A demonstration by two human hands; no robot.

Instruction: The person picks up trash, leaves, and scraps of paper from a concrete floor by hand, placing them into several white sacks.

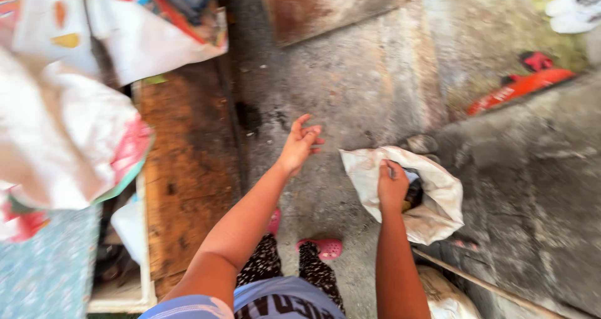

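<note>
I stand on a grey concrete floor and look down at my arms. My right hand [392,184] grips the rim of a white woven sack [438,206] that sits open on the floor, with something dark inside it. My left hand [301,142] hangs in the air to the left of the sack, its fingers loosely spread and holding nothing. My feet in pink clogs [325,248] show below.
A worn wooden board [188,169] lies at the left beside piled white and printed sacks [69,137]. A rusty metal sheet [319,6] leans at the top. A red object [519,87] lies at the upper right. A thin stick [482,284] rests near a raised concrete ledge [538,187].
</note>
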